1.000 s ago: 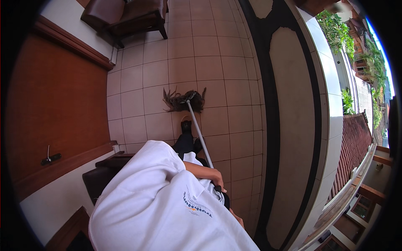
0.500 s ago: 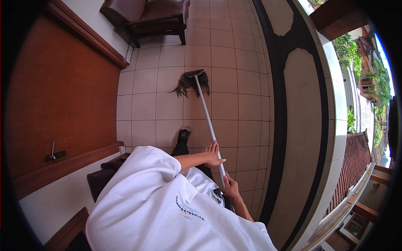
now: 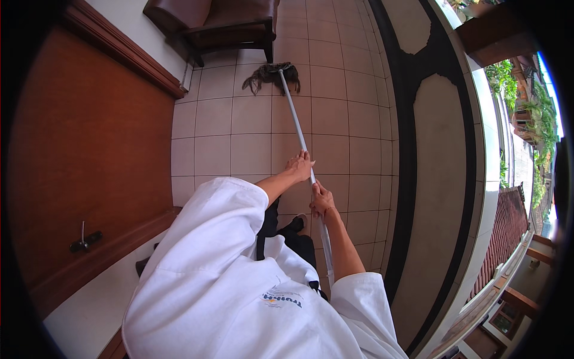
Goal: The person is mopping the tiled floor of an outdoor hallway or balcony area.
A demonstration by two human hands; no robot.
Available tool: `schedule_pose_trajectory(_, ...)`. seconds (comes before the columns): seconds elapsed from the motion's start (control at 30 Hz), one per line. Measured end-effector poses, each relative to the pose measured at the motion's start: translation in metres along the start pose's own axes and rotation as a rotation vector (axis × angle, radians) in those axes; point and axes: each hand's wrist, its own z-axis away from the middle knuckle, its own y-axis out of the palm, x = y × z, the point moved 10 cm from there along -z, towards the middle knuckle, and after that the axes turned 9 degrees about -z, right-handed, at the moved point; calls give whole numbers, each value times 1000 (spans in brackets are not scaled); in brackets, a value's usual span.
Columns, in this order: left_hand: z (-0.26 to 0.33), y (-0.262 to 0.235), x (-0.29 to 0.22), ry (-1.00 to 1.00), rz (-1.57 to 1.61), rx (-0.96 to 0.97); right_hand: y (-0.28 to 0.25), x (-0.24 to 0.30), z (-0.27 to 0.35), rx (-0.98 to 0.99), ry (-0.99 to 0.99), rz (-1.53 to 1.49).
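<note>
A mop with a long pale handle point(image 3: 295, 113) slants away from me across the tiled floor point(image 3: 251, 152). Its dark, stringy head point(image 3: 272, 78) lies spread on the tiles, close by the front leg of a brown armchair point(image 3: 236, 24). Farther up the handle, my left hand point(image 3: 300, 167) is closed around it. My right hand point(image 3: 322, 198) grips the same handle a little nearer to me. The rear end of the handle runs back beneath my right forearm, beside my body.
On the left is a brown wooden door point(image 3: 95, 149) with a metal lever handle point(image 3: 84, 239). A low wall point(image 3: 442, 149) with pale panels and dark borders runs along the right. Outside it are greenery and a red tiled roof point(image 3: 502, 239).
The mop head has slid forward, away from me, to the armchair's leg. Both hands have moved forward with the handle, and the armchair appears nearer.
</note>
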Motion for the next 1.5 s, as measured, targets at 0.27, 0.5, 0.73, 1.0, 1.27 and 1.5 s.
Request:
schedule_pose_trajectory(0.27,125,81,-86,397,-185,330,-46,-137,108,4,99,7)
schedule_pose_trajectory(0.5,279,139,-170,683,-150,844,-106,-253,238,7,-31,51)
schedule_pose_trajectory(0.73,329,192,-190,935,-166,1099,-127,-256,276,-35,17,149)
schedule_pose_trajectory(1.0,213,156,-100,396,-143,671,-78,-192,152,-7,15,112)
schedule_pose_trajectory(1.27,58,46,38,-34,208,239,35,-48,15,52,0,55)
schedule_pose_trajectory(1.5,30,0,102,-26,183,206,99,7,10,42,28,37)
